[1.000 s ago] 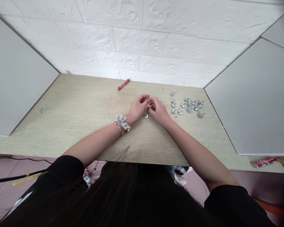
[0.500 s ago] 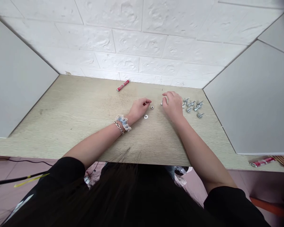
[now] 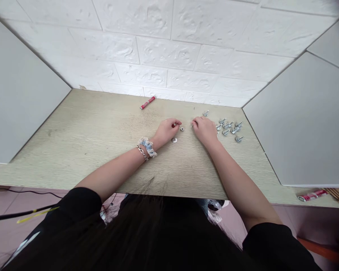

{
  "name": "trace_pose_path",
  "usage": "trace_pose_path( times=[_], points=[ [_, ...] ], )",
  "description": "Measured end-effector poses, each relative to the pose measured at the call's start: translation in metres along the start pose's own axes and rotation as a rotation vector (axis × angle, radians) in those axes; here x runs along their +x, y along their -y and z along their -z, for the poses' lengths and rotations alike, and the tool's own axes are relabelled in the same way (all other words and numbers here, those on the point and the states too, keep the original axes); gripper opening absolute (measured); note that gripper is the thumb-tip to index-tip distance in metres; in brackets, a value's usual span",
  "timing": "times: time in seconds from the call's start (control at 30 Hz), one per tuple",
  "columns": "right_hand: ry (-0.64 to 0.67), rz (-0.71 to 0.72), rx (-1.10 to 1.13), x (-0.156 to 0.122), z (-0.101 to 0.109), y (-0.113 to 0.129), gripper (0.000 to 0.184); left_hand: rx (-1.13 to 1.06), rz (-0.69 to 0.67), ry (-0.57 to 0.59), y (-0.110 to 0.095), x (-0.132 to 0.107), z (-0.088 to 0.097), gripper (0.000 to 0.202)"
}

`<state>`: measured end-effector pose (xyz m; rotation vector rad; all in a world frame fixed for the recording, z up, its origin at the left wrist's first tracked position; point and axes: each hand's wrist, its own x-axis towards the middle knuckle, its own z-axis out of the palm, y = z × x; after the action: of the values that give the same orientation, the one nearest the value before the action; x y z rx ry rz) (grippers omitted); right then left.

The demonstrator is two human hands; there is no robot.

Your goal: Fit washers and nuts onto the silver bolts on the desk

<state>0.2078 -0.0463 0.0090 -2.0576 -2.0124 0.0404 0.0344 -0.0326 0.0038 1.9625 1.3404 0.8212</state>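
Looks part-done: assembled bolts (image 3: 225,132) sitting nr worktop (image 3: 107,120) back R corner; 1 nut (image 3: 182,129), 1 washer (image 3: 174,140) lying loose. L hand (image 3: 166,131), R hand (image 3: 205,129) curling, hold unclear.

A white brick-patterned wall (image 3: 155,49) rises behind a pale wood-grained table (image 3: 96,124) flanked by light grey panels (image 3: 22,101), above a pinkish floor (image 3: 28,201).

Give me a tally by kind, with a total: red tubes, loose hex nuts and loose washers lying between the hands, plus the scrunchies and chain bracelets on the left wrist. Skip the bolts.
Red tubes: 2
Hex nut: 1
Washer: 1
Scrunchie: 1
Chain bracelet: 1
Total: 6
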Motion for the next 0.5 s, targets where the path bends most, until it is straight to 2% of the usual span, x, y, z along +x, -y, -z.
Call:
trace_pose_path(
  times=[0.3,0.5],
  points=[
    [0.011,0.125,-0.179,0.001,-0.006,-0.003,0.035,0.029,-0.035,-0.020,0.001,0.000,-0.002,0.023],
    [-0.004,0.281,-0.158,0.002,-0.018,-0.005,0.033,-0.017,-0.070,-0.072,0.005,0.002,-0.004,0.022]
  ],
)
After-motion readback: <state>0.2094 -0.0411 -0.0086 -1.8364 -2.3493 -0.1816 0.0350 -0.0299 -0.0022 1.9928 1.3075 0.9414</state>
